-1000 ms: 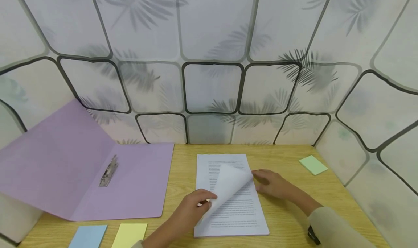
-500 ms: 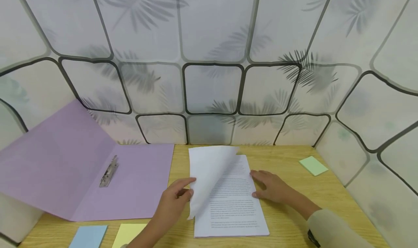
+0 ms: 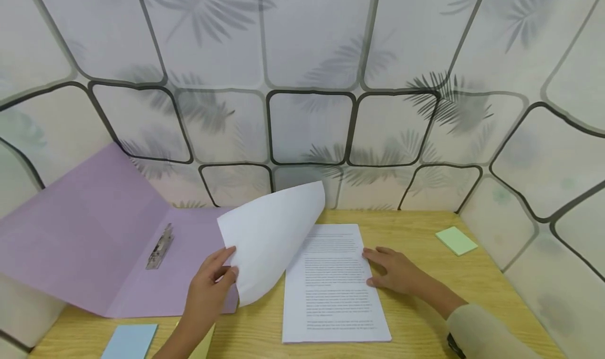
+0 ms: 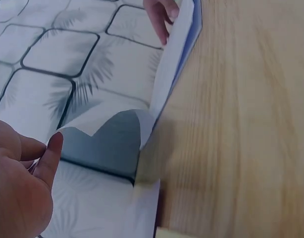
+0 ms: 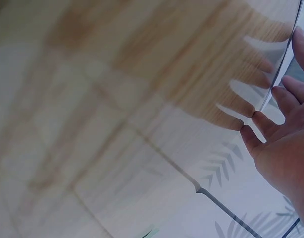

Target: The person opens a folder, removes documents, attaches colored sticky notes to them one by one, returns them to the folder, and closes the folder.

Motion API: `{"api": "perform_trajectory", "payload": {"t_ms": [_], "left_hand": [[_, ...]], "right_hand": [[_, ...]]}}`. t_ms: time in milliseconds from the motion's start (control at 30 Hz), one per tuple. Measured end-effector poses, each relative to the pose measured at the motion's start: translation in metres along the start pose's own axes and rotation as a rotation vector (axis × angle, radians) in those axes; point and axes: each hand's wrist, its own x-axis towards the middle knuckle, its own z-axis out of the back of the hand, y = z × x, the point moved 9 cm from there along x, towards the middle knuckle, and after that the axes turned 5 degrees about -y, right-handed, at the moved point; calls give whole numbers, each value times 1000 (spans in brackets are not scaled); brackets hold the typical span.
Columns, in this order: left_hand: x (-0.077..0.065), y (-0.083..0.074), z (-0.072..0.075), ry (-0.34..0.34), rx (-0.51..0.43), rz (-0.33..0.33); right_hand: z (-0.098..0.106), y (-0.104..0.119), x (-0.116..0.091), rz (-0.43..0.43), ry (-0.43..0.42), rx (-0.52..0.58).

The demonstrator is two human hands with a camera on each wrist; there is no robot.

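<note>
Head camera: left hand pinches sheet; right hand, unclenched, touches illegibly printed stack.

Three note pads: a blue pad and a yellow pad toward the front left corner of the desk, a green pad by its back right corner. One purple folder with one metal clip, left edge. One lifted sheet, one printed stack (pages uncountable), two hands.

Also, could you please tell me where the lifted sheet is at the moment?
In the head view, the lifted sheet is near the middle, pinched by the left hand, hiding part of the purple folder and mostly left of the printed stack.
</note>
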Motion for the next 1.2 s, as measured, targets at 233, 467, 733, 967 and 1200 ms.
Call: {"api": "perform_trajectory", "payload": {"t_ms": [233, 467, 733, 967, 1200], "left_hand": [[6, 25, 29, -59, 57, 48], [8, 59, 56, -82, 175, 169], [11, 90, 78, -102, 156, 285], [16, 102, 83, -93, 158, 293], [21, 85, 88, -161, 225, 150]], "right_hand": [[-2, -2, 0, -2, 18, 6], [-5, -5, 0, -4, 24, 5], [-5, -5, 0, -24, 37, 9], [-5, -5, 0, -28, 42, 10], [-6, -7, -1, -35, 41, 8]]}}
